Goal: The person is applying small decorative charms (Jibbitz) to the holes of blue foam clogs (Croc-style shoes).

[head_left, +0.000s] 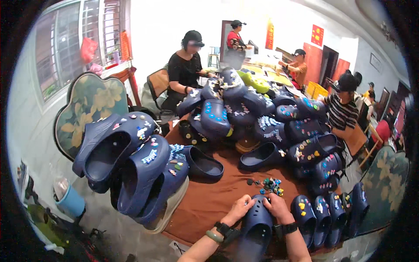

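A plain navy clog (256,229) with holes in its toe lies near me at the table's front edge, its opening toward me. My left hand (239,208) is closed on the left side of the toe, thumb on top. On the other side, my right hand (280,208) grips the toe with its fingers bent. Whether either hand also pinches a small charm cannot be made out. Just beyond the toe is a small heap of colourful shoe charms (273,187). Right of my right hand stands a row of navy clogs with charms (322,218).
Piled clogs (214,118) cover the far table; more are stacked at the left (146,163). The table has a brown cloth (209,196). Co-workers sit beyond the pile (181,72) and at the right (342,107). A blue bin (70,201) stands on the left floor.
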`<control>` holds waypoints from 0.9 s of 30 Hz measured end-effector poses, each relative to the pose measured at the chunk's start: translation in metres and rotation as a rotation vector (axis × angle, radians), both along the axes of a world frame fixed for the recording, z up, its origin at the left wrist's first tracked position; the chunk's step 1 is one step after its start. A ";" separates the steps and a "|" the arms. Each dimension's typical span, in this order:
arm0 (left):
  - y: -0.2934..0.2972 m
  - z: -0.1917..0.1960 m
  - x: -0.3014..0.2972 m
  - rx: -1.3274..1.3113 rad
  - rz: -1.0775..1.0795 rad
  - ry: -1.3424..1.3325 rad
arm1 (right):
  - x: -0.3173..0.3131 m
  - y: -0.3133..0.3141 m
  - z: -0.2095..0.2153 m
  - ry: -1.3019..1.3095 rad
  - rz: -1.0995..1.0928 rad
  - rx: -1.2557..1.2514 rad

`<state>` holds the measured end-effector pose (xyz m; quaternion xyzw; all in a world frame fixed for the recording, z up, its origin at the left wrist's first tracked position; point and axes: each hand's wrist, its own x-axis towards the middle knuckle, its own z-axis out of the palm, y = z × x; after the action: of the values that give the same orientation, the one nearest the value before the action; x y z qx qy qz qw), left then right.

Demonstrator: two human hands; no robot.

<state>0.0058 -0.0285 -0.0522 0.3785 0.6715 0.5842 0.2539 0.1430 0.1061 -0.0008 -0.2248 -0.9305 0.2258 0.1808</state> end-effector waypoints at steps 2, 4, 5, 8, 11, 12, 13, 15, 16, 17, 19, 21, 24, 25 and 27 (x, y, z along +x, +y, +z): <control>-0.003 0.005 -0.003 -0.002 -0.003 -0.023 | -0.003 0.001 -0.001 -0.005 0.030 0.058; -0.002 0.006 -0.005 -0.006 -0.019 -0.043 | -0.004 0.004 -0.005 -0.006 0.047 0.115; -0.001 0.002 -0.007 0.002 -0.012 -0.020 | -0.004 0.007 -0.009 0.026 0.023 0.078; 0.001 0.003 -0.011 0.006 -0.006 0.000 | -0.007 0.011 -0.012 0.070 -0.008 0.048; 0.007 -0.011 -0.013 0.095 0.017 -0.020 | -0.009 0.019 -0.014 0.097 0.003 -0.025; 0.009 -0.018 -0.013 0.185 0.034 -0.038 | -0.010 0.023 -0.013 0.110 0.017 -0.107; 0.009 -0.018 -0.014 0.194 0.035 -0.028 | -0.015 0.024 -0.006 0.120 0.020 -0.098; 0.007 -0.011 -0.013 0.202 0.152 -0.282 | -0.024 0.021 0.015 -0.008 0.076 -0.082; 0.001 0.002 -0.015 0.109 0.142 -0.415 | -0.030 0.023 0.019 -0.048 0.109 -0.059; 0.002 0.000 -0.019 0.121 0.140 -0.404 | -0.038 0.025 0.020 -0.037 0.109 -0.048; -0.002 -0.018 -0.017 0.054 0.226 -0.384 | -0.055 0.021 0.021 0.054 0.322 0.187; -0.002 -0.040 -0.017 0.068 0.215 -0.329 | -0.072 0.007 0.025 -0.012 0.340 0.189; -0.004 -0.045 -0.017 0.142 0.273 -0.003 | -0.086 0.002 0.028 -0.145 0.502 0.206; -0.007 -0.035 -0.016 0.104 0.312 0.027 | -0.090 0.004 0.029 -0.152 0.502 0.193; -0.009 -0.013 -0.019 0.105 0.342 0.016 | -0.092 0.007 0.028 -0.106 0.638 -0.028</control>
<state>-0.0134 -0.0377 -0.0654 0.2762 0.6966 0.6501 0.1256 0.0507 0.1129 0.0275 0.0644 -0.9589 0.2721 0.0493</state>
